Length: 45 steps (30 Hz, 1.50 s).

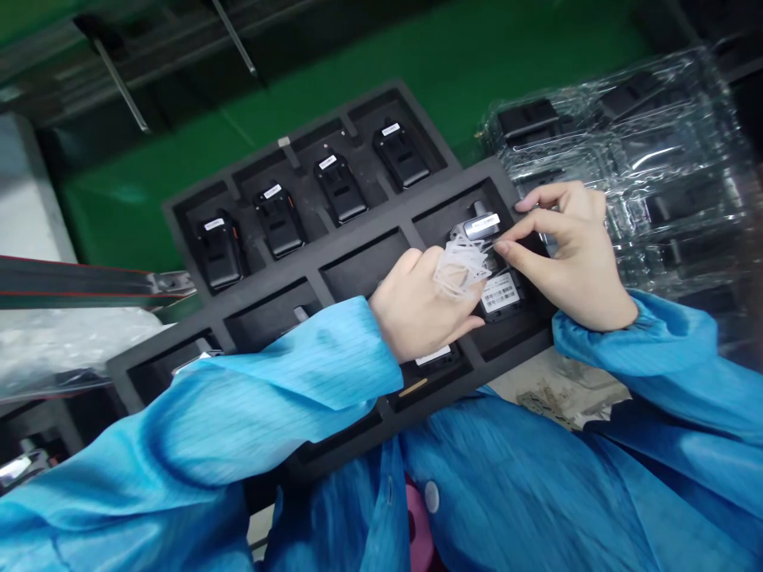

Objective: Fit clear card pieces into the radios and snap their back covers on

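Two foam trays lie before me. In the right compartment of the near black foam tray [363,234] sits a dark device with a silvery end [482,226] and a white barcode label [501,292]. My left hand [417,302] reaches over the tray to this device, thumb stretched out, its other fingertips hidden. A cluster of thin translucent plastic pieces [462,266] lies across the back of its fingers. From the right comes my right hand [572,254], thumb and index finger pinched together at the device's edge. Whatever is in the pinch is too small to make out.
Behind, another foam tray [196,202] holds several black devices [339,187] with white labels. Clear plastic blister trays [649,151] with dark parts are stacked at right. A green surface [286,103] lies beyond. A metal rail [77,278] and plastic bags [77,342] are at left.
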Each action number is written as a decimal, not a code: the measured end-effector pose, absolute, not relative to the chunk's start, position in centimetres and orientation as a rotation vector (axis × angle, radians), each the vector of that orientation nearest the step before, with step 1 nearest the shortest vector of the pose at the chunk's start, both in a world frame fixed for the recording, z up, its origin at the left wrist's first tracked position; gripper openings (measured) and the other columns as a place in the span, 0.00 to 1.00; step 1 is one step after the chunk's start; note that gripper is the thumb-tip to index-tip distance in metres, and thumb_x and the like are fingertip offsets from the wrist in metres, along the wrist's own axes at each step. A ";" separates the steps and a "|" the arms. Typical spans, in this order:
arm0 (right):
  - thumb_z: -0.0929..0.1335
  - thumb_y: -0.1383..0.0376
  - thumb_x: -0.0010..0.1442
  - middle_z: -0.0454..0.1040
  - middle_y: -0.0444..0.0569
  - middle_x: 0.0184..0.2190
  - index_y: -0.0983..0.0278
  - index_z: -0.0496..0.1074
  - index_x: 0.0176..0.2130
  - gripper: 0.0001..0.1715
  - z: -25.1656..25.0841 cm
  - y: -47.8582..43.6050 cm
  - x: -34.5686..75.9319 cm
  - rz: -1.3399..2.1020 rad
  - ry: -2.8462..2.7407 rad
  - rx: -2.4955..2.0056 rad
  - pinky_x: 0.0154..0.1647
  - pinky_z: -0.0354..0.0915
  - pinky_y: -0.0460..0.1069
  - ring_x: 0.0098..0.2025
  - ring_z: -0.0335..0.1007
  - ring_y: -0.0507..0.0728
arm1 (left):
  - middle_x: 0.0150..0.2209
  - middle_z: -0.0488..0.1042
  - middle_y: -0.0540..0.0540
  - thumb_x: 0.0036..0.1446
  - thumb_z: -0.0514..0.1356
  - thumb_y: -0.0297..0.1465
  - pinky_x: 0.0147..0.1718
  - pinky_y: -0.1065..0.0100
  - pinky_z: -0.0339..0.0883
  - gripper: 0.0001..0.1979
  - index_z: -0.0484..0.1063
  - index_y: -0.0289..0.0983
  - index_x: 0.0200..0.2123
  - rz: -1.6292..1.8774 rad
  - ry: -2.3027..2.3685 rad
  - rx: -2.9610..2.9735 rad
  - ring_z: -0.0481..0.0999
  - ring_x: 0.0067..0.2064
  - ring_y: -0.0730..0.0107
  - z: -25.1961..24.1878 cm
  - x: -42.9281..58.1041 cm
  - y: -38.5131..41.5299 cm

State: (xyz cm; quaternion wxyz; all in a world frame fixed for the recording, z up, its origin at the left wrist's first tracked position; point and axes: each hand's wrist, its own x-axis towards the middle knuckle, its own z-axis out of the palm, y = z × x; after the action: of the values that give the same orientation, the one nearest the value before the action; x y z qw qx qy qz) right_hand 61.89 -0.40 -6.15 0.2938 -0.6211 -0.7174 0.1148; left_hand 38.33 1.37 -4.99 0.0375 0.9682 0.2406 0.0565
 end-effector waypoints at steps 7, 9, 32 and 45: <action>0.72 0.56 0.63 0.73 0.52 0.51 0.63 0.78 0.34 0.12 -6.2 -0.2 61.9 0.321 -1.940 -1.588 0.63 0.53 0.62 0.59 0.66 0.63 | 0.51 0.77 0.36 0.72 0.50 0.49 0.41 0.58 0.56 0.27 0.71 0.42 0.64 0.364 0.560 3.058 0.72 0.46 0.54 -6.0 38.2 1.2; 0.72 0.56 0.63 0.73 0.52 0.51 0.63 0.78 0.34 0.13 -6.2 -0.2 61.9 0.321 -1.939 -1.589 0.63 0.53 0.62 0.59 0.66 0.63 | 0.49 0.78 0.36 0.71 0.51 0.51 0.40 0.58 0.55 0.27 0.72 0.42 0.63 0.324 0.601 3.057 0.72 0.45 0.55 -6.2 38.3 1.3; 0.72 0.62 0.62 0.72 0.51 0.58 0.55 0.80 0.47 0.13 -5.8 -4.0 64.5 -0.071 -2.304 -1.433 0.61 0.61 0.69 0.62 0.64 0.72 | 0.55 0.75 0.30 0.72 0.49 0.48 0.42 0.55 0.61 0.28 0.72 0.36 0.62 0.315 0.741 2.978 0.74 0.50 0.48 -6.0 38.2 1.6; 0.68 0.53 0.67 0.65 0.51 0.67 0.53 0.73 0.62 0.26 -5.8 -3.8 64.7 -0.064 -2.407 -1.506 0.66 0.59 0.70 0.67 0.58 0.72 | 0.55 0.74 0.27 0.69 0.55 0.45 0.44 0.54 0.62 0.28 0.70 0.32 0.63 0.133 0.914 2.931 0.73 0.52 0.43 -4.7 39.0 1.9</action>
State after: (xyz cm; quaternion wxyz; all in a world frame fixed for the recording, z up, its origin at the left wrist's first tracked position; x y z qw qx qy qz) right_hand 64.67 -3.82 -5.77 0.1503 -0.5242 -0.8379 -0.0222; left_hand 38.99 1.94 -4.65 0.0344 0.9532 0.2972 0.0433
